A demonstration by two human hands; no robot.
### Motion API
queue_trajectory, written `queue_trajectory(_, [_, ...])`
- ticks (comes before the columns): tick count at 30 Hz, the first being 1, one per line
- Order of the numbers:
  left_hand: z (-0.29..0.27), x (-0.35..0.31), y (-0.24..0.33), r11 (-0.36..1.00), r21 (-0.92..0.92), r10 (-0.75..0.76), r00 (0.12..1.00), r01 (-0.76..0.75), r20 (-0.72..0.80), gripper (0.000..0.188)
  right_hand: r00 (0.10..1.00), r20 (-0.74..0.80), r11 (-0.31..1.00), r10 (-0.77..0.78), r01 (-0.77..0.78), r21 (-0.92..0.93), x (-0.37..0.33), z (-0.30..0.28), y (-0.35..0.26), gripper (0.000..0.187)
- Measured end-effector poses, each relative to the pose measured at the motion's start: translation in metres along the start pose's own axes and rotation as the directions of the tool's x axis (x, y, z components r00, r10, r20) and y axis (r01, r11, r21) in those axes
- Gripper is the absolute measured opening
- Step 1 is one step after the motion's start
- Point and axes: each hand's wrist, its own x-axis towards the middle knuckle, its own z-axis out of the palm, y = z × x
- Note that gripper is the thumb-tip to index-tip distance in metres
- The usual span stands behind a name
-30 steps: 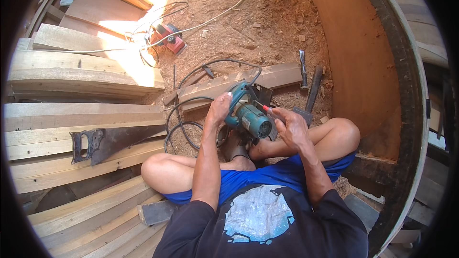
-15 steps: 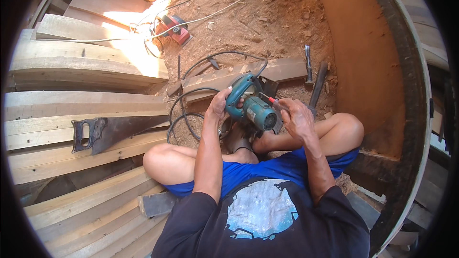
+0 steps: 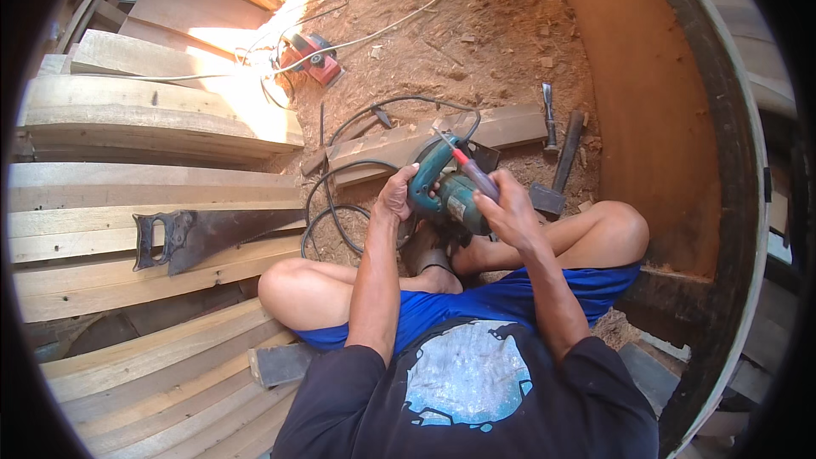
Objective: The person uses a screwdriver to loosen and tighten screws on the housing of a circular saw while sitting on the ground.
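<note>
Between my bent legs sits a teal corded circular saw (image 3: 456, 201), tilted, its motor end toward me. My left hand (image 3: 396, 195) is wrapped round the saw's handle. In my right hand (image 3: 513, 214) is a screwdriver (image 3: 478, 176) with a red and greyish handle. Its metal shaft points up and left, passing over the saw's handle in this view; I cannot tell whether it touches. The saw's blade is hidden from here. Behind the saw, a plank (image 3: 510, 126) lies on the sawdust, with the saw's black cord (image 3: 399, 100) looping around it.
A handsaw (image 3: 225, 236) rests on stacked timber (image 3: 127, 106) at the left. Beyond lies a red power tool (image 3: 311, 59) with a cord. At the right are a chisel (image 3: 549, 119) and a hammer (image 3: 567, 157), beside a tall brown panel (image 3: 650, 93).
The screwdriver's tip has come away from the saw's body and swung up and left over the handle. My right hand has moved slightly left. My left hand keeps hold of the saw.
</note>
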Motion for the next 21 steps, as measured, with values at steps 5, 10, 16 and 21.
queue_trajectory(5, [-0.017, 0.0, 0.003, 0.999, -0.035, -0.009, 0.996, 0.013, 0.094, 0.046, 0.978, 0.085, 0.965, 0.189, -0.169, -0.202, 0.071, 0.043, -0.036, 0.054])
queue_trajectory(10, [-0.016, 0.004, 0.001, 1.0, -0.013, -0.026, 0.998, 0.027, 0.063, 0.046, 0.949, -0.022, 0.917, 0.314, -0.309, -0.251, 0.085, 0.084, -0.042, 0.06])
queue_trajectory(16, [-0.02, 0.007, 0.003, 0.993, 0.12, -0.035, 0.994, 0.023, 0.1, 0.044, 0.951, -0.126, 0.936, 0.282, -0.302, -0.184, 0.084, 0.102, -0.023, 0.069])
queue_trajectory(21, [-0.027, 0.012, -0.004, 0.999, 0.016, -0.047, 0.998, 0.047, 0.045, 0.041, 0.954, -0.15, 0.953, 0.262, -0.279, -0.115, 0.083, 0.104, -0.022, 0.063])
